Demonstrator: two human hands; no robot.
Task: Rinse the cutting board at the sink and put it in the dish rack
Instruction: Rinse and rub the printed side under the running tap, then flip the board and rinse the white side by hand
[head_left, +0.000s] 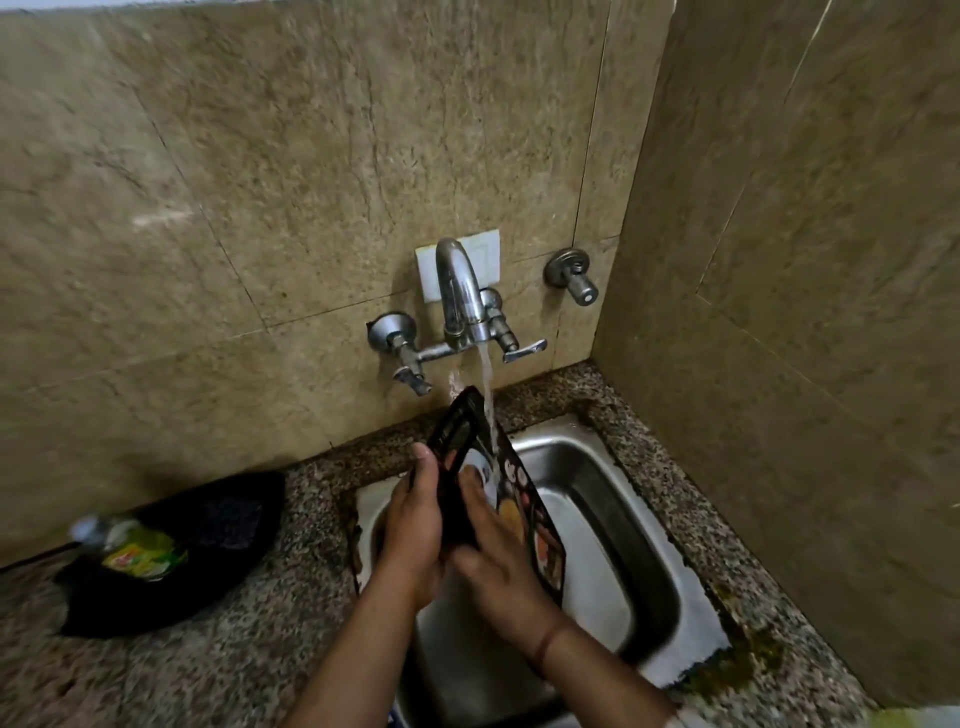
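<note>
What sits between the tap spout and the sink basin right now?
In the head view, the cutting board stands tilted under the tap, held by both hands above the sink, with the water stream hitting it.

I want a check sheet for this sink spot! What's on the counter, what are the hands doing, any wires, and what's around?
Surface: speckled granite counter around a steel sink.
Job's things: dark printed cutting board, tilted on edge over the sink, under running water from the tap. Dish rack: nothing seen.
Clutter: black cloth or bag with a blurred green-labelled bottle on it, left of the sink.
Grips: left hand holds the board's edge; right hand lies flat on its face.
Cables: nothing seen.
Surroundings: tan tiled walls; spare valve; grime at the sink's right rim.
</note>
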